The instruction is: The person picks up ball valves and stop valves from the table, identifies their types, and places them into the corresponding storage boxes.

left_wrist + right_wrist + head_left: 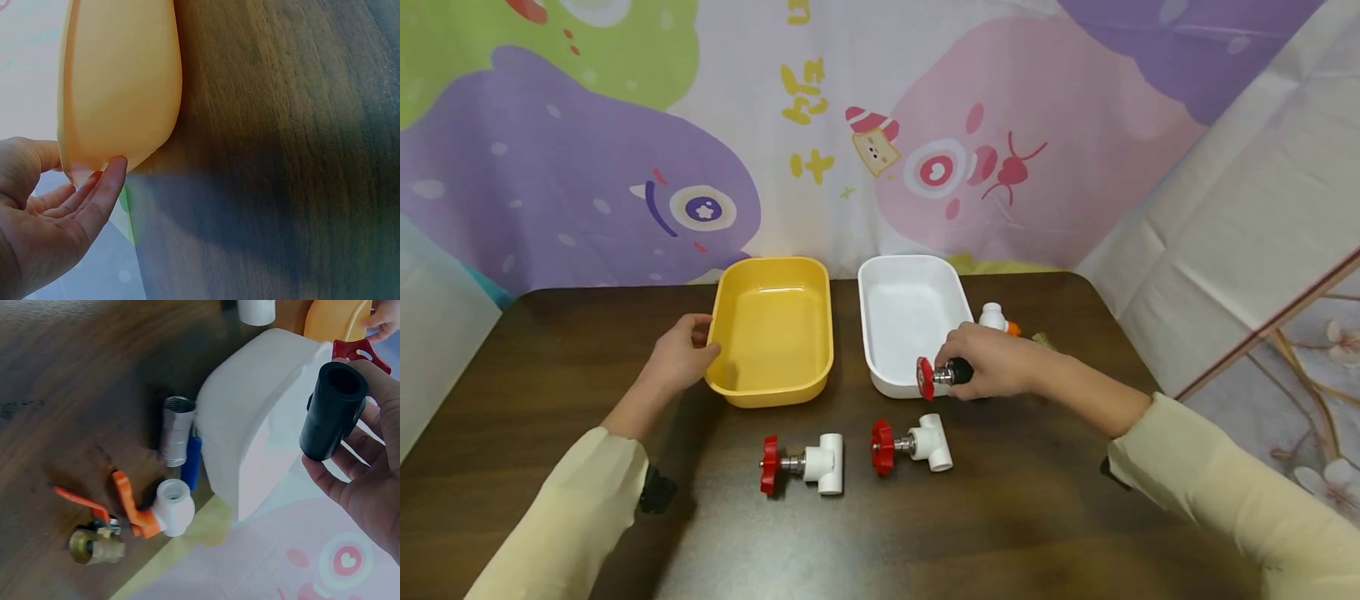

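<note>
My right hand [996, 360] grips a black tee-shaped stop valve [958, 372] with a red handwheel, holding it above the front right corner of the white tray [871, 333]. In the right wrist view, one open end of the valve's black body [326, 428] faces the camera. At the yellow tray [775, 398], my left hand [679, 354] holds the left side, thumb and fingertips against the rim and outer wall. Two white stop valves with red handwheels, a left one [823, 463] and a right one [931, 443], lie on the table in front of the trays.
Right of the white tray, the right wrist view shows a white valve with an orange lever [174, 509], a brass valve with an orange-red lever [100, 547], and a metal fitting [177, 434] beside a blue handle [192, 462]. A printed curtain [820, 217] hangs behind the table [880, 542].
</note>
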A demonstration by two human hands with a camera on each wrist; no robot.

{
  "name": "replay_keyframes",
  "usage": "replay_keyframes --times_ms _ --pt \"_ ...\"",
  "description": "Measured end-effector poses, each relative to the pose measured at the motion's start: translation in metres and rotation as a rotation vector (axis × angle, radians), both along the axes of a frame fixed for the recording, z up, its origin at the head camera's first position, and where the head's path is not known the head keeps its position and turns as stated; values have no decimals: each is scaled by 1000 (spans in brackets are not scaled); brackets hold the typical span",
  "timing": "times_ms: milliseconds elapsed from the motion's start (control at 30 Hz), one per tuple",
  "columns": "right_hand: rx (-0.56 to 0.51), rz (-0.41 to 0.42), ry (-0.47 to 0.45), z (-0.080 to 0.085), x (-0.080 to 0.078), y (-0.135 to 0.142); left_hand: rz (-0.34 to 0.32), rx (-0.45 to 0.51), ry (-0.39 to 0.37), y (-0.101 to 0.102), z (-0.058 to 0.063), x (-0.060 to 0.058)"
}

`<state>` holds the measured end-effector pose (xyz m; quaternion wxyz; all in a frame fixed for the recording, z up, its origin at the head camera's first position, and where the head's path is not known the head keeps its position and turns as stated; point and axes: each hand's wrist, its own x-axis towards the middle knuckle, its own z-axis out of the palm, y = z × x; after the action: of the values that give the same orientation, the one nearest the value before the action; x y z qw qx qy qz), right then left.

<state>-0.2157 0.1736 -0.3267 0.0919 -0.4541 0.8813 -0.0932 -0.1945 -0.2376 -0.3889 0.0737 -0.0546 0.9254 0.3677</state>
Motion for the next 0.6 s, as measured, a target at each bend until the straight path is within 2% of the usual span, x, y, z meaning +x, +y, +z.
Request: replay_keyframes --times_ms 600 --pt "-8 77 42 13 -14 -32 11 9 2 -1 -2 -1"
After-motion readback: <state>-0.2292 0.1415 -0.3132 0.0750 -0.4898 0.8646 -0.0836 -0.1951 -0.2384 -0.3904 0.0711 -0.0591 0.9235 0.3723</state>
